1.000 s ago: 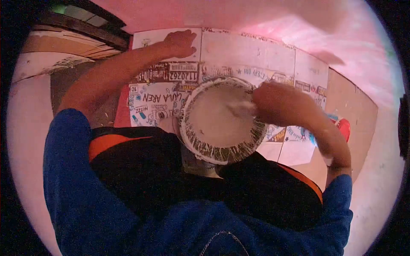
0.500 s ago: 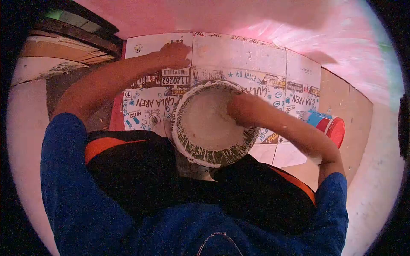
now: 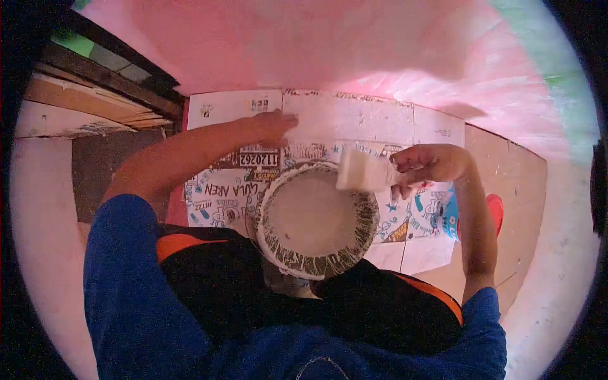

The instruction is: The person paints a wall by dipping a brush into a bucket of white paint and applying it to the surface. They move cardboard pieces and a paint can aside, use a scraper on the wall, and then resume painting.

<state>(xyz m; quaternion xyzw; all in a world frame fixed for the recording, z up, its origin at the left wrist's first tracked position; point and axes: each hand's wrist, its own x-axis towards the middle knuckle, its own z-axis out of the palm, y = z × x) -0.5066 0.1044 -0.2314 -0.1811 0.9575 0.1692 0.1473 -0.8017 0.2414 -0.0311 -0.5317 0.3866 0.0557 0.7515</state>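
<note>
Between my knees stands a round bucket [image 3: 370, 218] of whitish paint, its rim and inner wall streaked with drips. My right hand [image 3: 434, 168], fingers closed on the handle, holds a wide paintbrush [image 3: 364, 172] just above the bucket's right rim. White paint coats the brush head, which points left. Over the cardboard beyond the bucket, my left hand [image 3: 275, 126] reaches out, empty, with its fingers stretched and slightly blurred.
Printed cardboard [image 3: 218, 190] covers the floor around the bucket. A pink wall [image 3: 304, 50] with white strokes rises ahead. To the right, a blue and red container [image 3: 450, 217] sits partly behind my right forearm. Wooden boards [image 3: 95, 101] lie at upper left.
My right hand has come up out of the bucket and moved right, bringing the paint-covered brush into view. The camera has tilted up, showing more wall.
</note>
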